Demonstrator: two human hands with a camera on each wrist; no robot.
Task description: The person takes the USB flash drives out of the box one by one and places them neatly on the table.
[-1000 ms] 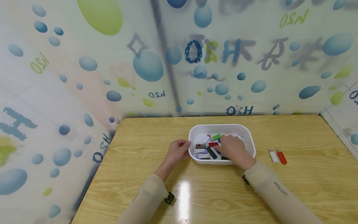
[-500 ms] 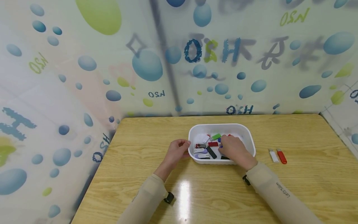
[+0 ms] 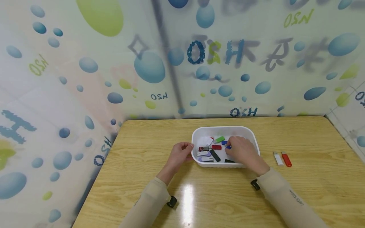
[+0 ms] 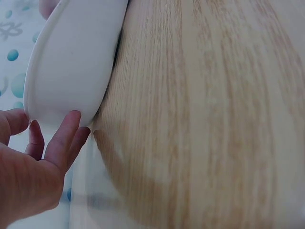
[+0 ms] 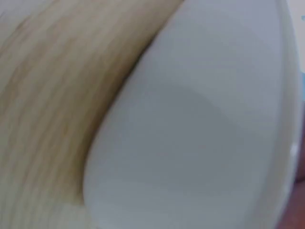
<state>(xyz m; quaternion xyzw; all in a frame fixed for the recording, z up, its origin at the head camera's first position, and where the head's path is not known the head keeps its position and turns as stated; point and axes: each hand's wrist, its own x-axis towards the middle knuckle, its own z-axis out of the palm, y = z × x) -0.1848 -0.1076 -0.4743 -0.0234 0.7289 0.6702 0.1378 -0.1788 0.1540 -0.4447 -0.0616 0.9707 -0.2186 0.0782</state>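
Observation:
A white plastic box (image 3: 211, 164) on the table holds several USB sticks. My left hand (image 3: 179, 155) is at its left end, thumb and forefinger at the rim; the other fingers (image 4: 64, 136) are against the outer wall in the left wrist view. My right hand (image 3: 242, 150) reaches into the right half, with a blue USB stick (image 3: 228, 147) pinched at its fingertips and partly hidden. Beside it lie another blue stick (image 3: 224, 142), a green one (image 3: 220, 139), a red one (image 3: 216, 147) and a black one (image 3: 215, 155). The right wrist view shows mostly the box wall.
A white USB stick (image 3: 278, 159) and a red USB stick (image 3: 286, 159) lie side by side on the wooden table (image 3: 313, 177), right of the box. A patterned curtain (image 3: 182, 79) hangs behind the table.
My right hand has drawn back slightly to the right inside the box, and the blue USB stick at its fingertips shows more. My left hand has stayed at the box's left end.

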